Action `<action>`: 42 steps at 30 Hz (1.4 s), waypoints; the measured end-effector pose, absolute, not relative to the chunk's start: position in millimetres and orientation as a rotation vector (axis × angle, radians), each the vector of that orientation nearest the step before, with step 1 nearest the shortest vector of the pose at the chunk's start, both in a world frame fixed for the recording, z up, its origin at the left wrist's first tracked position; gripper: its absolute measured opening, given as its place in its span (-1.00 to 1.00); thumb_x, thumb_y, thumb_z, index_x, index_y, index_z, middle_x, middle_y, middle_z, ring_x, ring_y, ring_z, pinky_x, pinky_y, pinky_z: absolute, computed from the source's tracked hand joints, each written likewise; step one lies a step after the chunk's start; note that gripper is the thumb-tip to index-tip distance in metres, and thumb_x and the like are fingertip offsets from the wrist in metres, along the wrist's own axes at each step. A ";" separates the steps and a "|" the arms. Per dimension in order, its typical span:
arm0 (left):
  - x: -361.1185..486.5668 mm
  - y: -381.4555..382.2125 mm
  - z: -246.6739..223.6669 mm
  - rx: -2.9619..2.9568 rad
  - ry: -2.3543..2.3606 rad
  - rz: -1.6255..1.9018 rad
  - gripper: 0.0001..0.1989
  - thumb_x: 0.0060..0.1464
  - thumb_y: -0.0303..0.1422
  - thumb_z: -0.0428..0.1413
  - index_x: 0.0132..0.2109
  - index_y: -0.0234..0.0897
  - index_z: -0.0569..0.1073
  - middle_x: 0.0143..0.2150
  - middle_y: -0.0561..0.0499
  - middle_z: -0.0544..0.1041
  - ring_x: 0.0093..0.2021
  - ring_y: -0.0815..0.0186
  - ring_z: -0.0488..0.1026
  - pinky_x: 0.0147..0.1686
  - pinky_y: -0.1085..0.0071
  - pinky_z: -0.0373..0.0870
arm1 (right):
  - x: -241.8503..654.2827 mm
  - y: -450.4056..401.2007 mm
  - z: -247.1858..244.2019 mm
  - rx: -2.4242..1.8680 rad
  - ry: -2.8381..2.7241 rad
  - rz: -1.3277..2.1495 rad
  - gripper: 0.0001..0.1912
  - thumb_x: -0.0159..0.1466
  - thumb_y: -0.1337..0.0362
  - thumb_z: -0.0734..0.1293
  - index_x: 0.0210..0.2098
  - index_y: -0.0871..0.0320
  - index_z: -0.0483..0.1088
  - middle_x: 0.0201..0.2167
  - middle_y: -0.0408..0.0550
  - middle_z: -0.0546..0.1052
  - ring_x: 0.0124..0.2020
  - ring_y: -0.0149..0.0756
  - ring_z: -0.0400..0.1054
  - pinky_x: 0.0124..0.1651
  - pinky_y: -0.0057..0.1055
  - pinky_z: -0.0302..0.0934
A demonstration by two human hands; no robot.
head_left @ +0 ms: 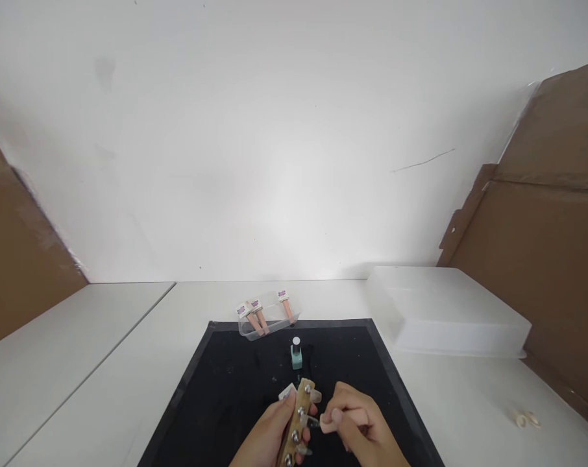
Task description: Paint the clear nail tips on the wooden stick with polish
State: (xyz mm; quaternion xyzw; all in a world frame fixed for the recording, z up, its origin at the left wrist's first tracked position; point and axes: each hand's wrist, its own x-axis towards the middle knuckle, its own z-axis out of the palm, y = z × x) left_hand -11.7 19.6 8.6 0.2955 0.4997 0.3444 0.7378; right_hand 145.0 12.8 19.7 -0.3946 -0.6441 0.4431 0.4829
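Observation:
In the lower middle of the head view, my left hand point(270, 433) is closed around a wooden strip point(292, 436) that carries a row of round metal studs. Clear nail tips point(315, 396) stick out from its right side. A white piece point(287, 391) shows above my left thumb; whether I hold it too is unclear. My right hand point(365, 428) pinches a pale pink, block-like piece point(329, 423) with its end close to the middle nail tip; I cannot tell whether they touch. Beyond both hands, a teal nail polish bottle point(296, 358) with a white-topped cap stands upright.
A black mat point(220, 389) lies under my hands on the white table. At its far edge, a clear tray point(248, 334) holds several peach sticks with white labels. A white plastic bin point(450, 311) stands at right, with small cream rings point(520, 419) nearer me. Cardboard walls flank both sides.

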 end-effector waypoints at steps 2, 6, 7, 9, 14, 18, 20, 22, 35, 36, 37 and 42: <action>-12.1 19.6 8.8 0.647 1.102 0.754 -0.34 -0.32 0.19 0.00 -0.33 -0.37 0.40 -0.63 0.10 0.31 -0.65 0.52 0.16 -0.59 0.53 0.07 | 145.6 13.7 17.1 -1.000 -1.538 1.091 -0.59 0.22 0.07 0.22 -0.63 0.19 0.40 -0.59 -0.12 0.31 -0.62 -0.41 0.13 -0.59 -0.50 0.02; -12.5 21.3 7.2 0.647 1.067 0.747 -0.32 -0.34 0.20 -0.01 -0.34 -0.37 0.41 -0.64 0.12 0.29 -0.67 0.53 0.14 -0.60 0.53 0.05 | 147.5 14.8 15.1 -0.974 -1.481 1.140 -0.56 0.21 0.04 0.22 -0.65 0.20 0.37 -0.60 -0.15 0.26 -0.64 -0.44 0.09 -0.62 -0.52 -0.03; -12.5 21.5 6.9 0.648 1.066 0.748 -0.32 -0.34 0.21 -0.01 -0.33 -0.38 0.41 -0.64 0.12 0.29 -0.67 0.54 0.14 -0.60 0.53 0.05 | 147.7 14.7 14.7 -0.958 -1.463 1.167 -0.56 0.21 0.03 0.22 -0.63 0.21 0.38 -0.59 -0.16 0.25 -0.66 -0.47 0.08 -0.63 -0.53 -0.04; -12.3 21.3 7.0 0.659 1.073 0.757 -0.31 -0.35 0.21 -0.01 -0.33 -0.38 0.41 -0.64 0.12 0.30 -0.67 0.53 0.14 -0.59 0.53 0.06 | 147.6 14.1 13.7 -0.916 -1.438 1.227 -0.57 0.20 -0.01 0.21 -0.56 0.21 0.40 -0.56 -0.18 0.23 -0.69 -0.51 0.05 -0.64 -0.54 -0.07; -11.7 18.4 10.6 0.647 1.096 0.774 -0.32 -0.33 0.20 0.00 -0.32 -0.37 0.40 -0.64 0.12 0.30 -0.66 0.53 0.15 -0.59 0.53 0.08 | 145.4 14.4 13.4 -0.910 -1.438 1.257 -0.59 0.20 -0.01 0.22 -0.51 0.21 0.41 -0.54 -0.18 0.24 -0.69 -0.54 0.05 -0.63 -0.54 -0.08; -12.2 18.4 11.9 0.625 1.089 0.759 -0.31 -0.36 0.20 0.01 -0.33 -0.38 0.41 -0.64 0.11 0.31 -0.66 0.53 0.16 -0.59 0.54 0.07 | 146.0 17.9 13.9 -0.982 -1.423 1.197 -0.50 0.21 -0.03 0.19 -0.65 0.24 0.35 -0.59 -0.16 0.26 -0.67 -0.51 0.04 -0.64 -0.54 -0.11; -12.6 19.4 10.8 0.634 1.081 0.751 -0.30 -0.39 0.21 0.02 -0.34 -0.39 0.41 -0.64 0.11 0.31 -0.66 0.53 0.16 -0.60 0.54 0.07 | 146.9 19.2 13.3 -0.986 -1.399 1.205 -0.48 0.22 -0.03 0.18 -0.67 0.24 0.32 -0.60 -0.15 0.26 -0.68 -0.51 0.03 -0.64 -0.54 -0.11; -13.1 20.5 8.8 0.639 1.076 0.742 -0.29 -0.40 0.21 0.02 -0.34 -0.39 0.41 -0.64 0.12 0.31 -0.67 0.53 0.16 -0.60 0.54 0.07 | 147.2 19.4 12.3 -0.950 -1.385 1.230 -0.50 0.22 -0.03 0.18 -0.64 0.24 0.33 -0.60 -0.17 0.26 -0.69 -0.52 0.03 -0.64 -0.54 -0.11; -11.7 21.5 8.3 0.632 1.096 0.756 -0.30 -0.39 0.20 0.03 -0.33 -0.38 0.41 -0.65 0.12 0.31 -0.66 0.54 0.14 -0.60 0.55 0.08 | 144.2 19.1 9.1 -0.953 -1.338 1.254 -0.48 0.21 -0.03 0.20 -0.68 0.24 0.32 -0.59 -0.17 0.26 -0.70 -0.56 0.02 -0.66 -0.56 -0.11; -11.7 21.6 7.6 0.635 1.089 0.760 -0.31 -0.39 0.20 0.03 -0.33 -0.38 0.41 -0.65 0.12 0.31 -0.66 0.54 0.15 -0.61 0.55 0.08 | 144.3 19.2 9.6 -0.936 -1.338 1.261 -0.49 0.21 -0.03 0.20 -0.67 0.25 0.32 -0.58 -0.17 0.26 -0.71 -0.57 0.02 -0.66 -0.56 -0.12; -11.6 21.5 6.6 0.634 1.083 0.755 -0.31 -0.38 0.20 0.02 -0.34 -0.38 0.41 -0.65 0.12 0.30 -0.67 0.54 0.14 -0.61 0.55 0.07 | 144.5 19.3 9.9 -0.918 -1.344 1.268 -0.50 0.20 -0.03 0.20 -0.65 0.25 0.34 -0.58 -0.18 0.25 -0.72 -0.58 0.01 -0.66 -0.56 -0.13; -10.2 19.9 3.0 0.643 1.089 0.772 -0.36 -0.34 0.20 0.00 -0.37 -0.33 0.35 -0.65 0.12 0.32 -0.68 0.51 0.16 -0.62 0.52 0.08 | 144.9 18.5 10.3 -0.853 -1.373 1.322 -0.55 0.16 -0.08 0.23 -0.47 0.22 0.40 -0.56 -0.23 0.20 -0.75 -0.62 0.01 -0.69 -0.58 -0.14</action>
